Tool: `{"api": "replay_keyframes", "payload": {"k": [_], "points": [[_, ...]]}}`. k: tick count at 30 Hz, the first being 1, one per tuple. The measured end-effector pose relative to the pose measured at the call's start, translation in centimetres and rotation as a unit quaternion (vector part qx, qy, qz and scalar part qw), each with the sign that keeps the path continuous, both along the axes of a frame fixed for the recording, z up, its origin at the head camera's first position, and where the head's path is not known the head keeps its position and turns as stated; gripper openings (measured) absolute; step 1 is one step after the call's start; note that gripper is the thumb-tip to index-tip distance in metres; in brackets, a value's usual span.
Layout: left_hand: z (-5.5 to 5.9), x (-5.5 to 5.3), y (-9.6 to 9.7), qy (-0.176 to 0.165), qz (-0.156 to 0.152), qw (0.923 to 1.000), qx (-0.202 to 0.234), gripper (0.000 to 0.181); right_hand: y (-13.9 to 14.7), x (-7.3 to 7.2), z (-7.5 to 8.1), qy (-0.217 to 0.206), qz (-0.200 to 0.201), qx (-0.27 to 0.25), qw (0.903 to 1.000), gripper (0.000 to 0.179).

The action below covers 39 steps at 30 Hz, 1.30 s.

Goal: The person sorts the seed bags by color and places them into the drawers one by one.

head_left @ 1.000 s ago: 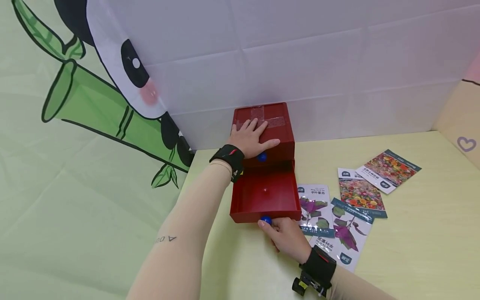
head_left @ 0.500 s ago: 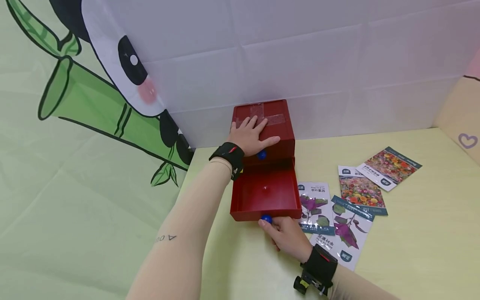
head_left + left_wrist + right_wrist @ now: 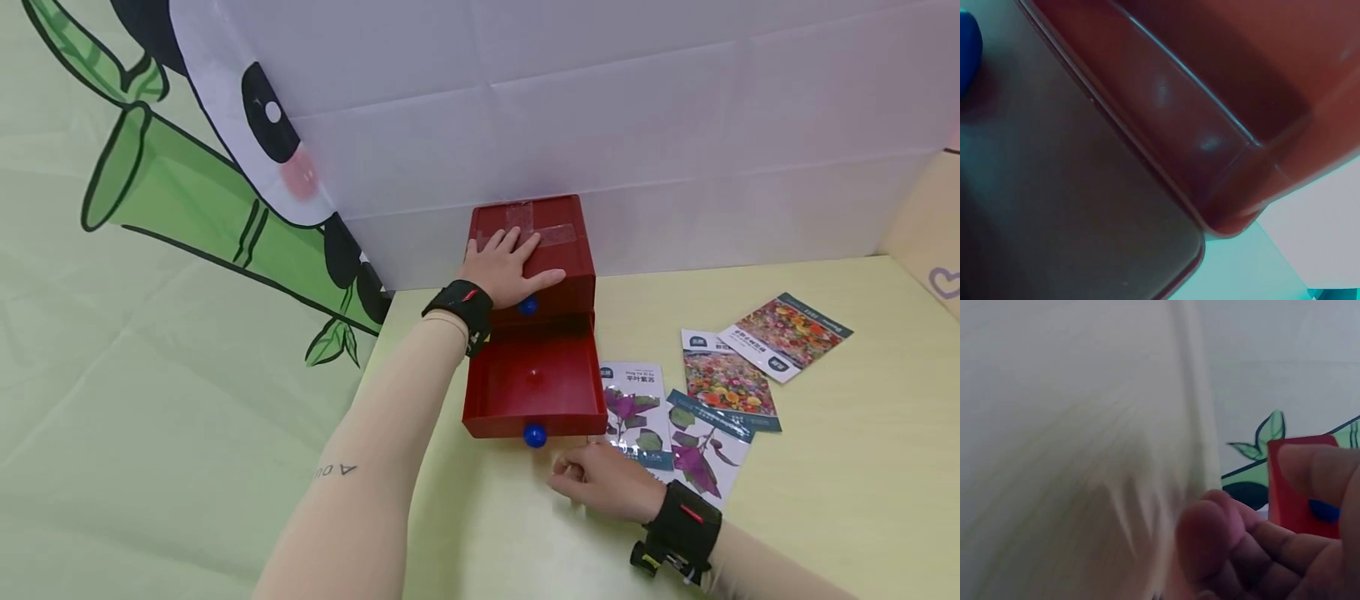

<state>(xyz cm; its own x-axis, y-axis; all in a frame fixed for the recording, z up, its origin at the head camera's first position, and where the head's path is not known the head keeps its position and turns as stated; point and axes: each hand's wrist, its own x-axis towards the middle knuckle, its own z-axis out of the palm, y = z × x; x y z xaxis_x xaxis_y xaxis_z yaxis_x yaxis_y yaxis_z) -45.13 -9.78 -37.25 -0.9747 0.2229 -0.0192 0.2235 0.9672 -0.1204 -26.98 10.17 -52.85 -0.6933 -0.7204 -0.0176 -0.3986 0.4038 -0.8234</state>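
A red drawer box (image 3: 567, 260) stands against the back wall, with clear tape across its top. Its lower drawer (image 3: 517, 427) is pulled out, with nothing visible inside, and has a blue ball knob (image 3: 535, 435) on its front. My left hand (image 3: 504, 268) rests flat on top of the box, fingers spread, beside the upper blue knob (image 3: 528, 306). Just right of the lower knob, my right hand (image 3: 607, 482) is apart from it, its fingers loosely curled around nothing. The right wrist view shows a gap between thumb and fingers (image 3: 1204, 540).
Several seed packets lie right of the drawer: a purple-leaf packet (image 3: 633, 400), another purple-leaf packet (image 3: 705, 454) near my right wrist, and two flower packets, one in the middle (image 3: 727, 379) and one farther back (image 3: 787, 335). A printed cloth (image 3: 645, 125) hangs behind the table (image 3: 840, 467).
My right hand has let go of the lower blue knob and drawn back to the right. The drawer stays pulled out, and my left hand stays on the box.
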Motion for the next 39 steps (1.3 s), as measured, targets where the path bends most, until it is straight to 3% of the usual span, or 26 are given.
{"api": "replay_keyframes", "payload": {"k": [4, 8, 12, 16, 19, 24, 32, 39], "points": [[0.0, 0.1, -0.3, 0.005, -0.002, 1.0000, 0.000, 0.088, 2.6, -0.5, -0.1, 0.026, -0.019, 0.071, 0.9970, 0.018], [-0.4, -0.2, -0.8, 0.007, 0.001, 1.0000, -0.003, 0.089, 4.4, -1.6, 0.1, 0.069, -0.082, 0.131, 0.9855, 0.017], [-0.6, -0.1, -1.2, 0.007, 0.004, 1.0000, 0.001, 0.089, 5.8, -3.4, -0.3, 0.176, -0.119, 0.163, 0.9635, 0.029], [-0.4, 0.0, -1.1, 0.004, 0.005, 1.0000, 0.004, 0.089, 6.9, -5.0, -0.7, 0.265, -0.107, 0.167, 0.9438, 0.050], [-0.3, 0.2, -1.0, 0.002, 0.003, 1.0000, 0.004, 0.089, 7.5, -5.6, -0.9, 0.270, -0.082, 0.175, 0.9431, 0.062], [0.1, 0.4, -0.5, 0.003, 0.000, 1.0000, 0.005, 0.089, 8.4, -5.9, -1.4, 0.256, -0.048, 0.202, 0.9442, 0.065], [0.4, 0.5, -0.2, 0.011, -0.004, 0.9999, 0.002, 0.089, 9.7, -6.0, -1.8, 0.260, -0.055, 0.207, 0.9414, 0.065], [0.1, 0.2, 0.0, 0.003, -0.004, 1.0000, 0.004, 0.089, 10.5, -7.3, -1.0, 0.228, -0.072, 0.191, 0.9519, 0.068]]}}
